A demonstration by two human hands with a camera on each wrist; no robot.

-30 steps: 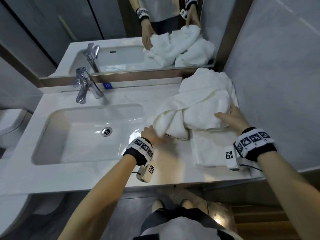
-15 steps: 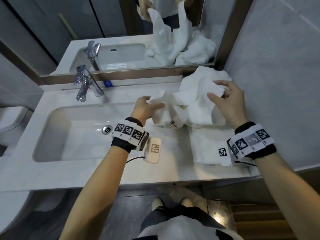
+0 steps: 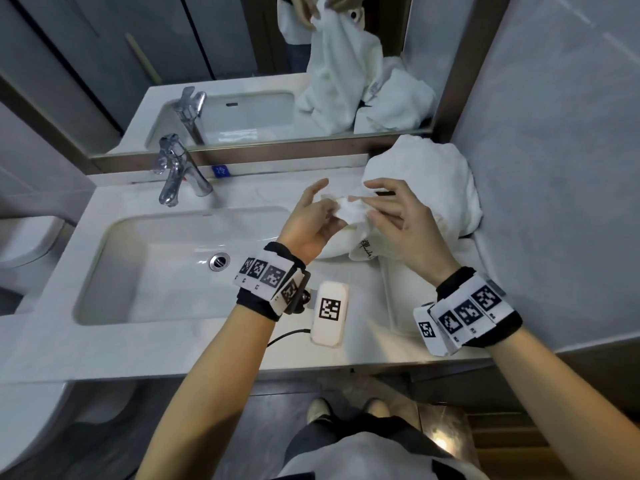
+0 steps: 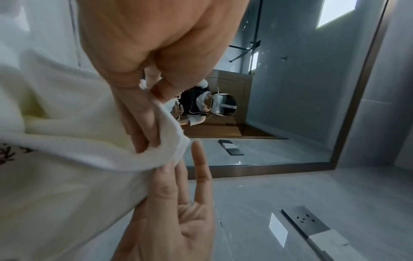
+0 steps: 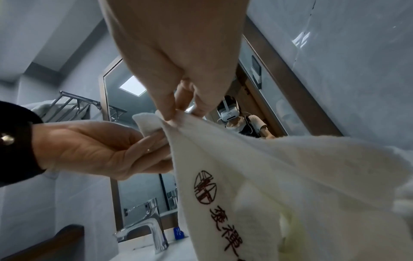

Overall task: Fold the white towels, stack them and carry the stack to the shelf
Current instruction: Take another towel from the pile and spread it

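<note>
Counting the towels, we see three: one lifted towel (image 3: pixel 349 216) over the counter (image 3: pixel 173 344) right of the sink (image 3: pixel 166 258), one crumpled towel (image 3: pixel 426 181) in the back right corner, and one folded towel (image 3: pixel 398 292) flat below it. Our left hand (image 3: pixel 308 226) and right hand (image 3: pixel 401 223) both pinch the same corner of the lifted one. Its brown embroidered logo (image 5: pixel 205 187) has characters we cannot read surely. One faucet (image 3: pixel 176 174) stands behind the sink.

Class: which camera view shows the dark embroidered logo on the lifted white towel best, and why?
The right wrist view: the dark embroidered logo fills the white terry towel up close, emblem and characters sharp. The head view shows it small, partly hidden; the left wrist view catches only an edge.
</note>
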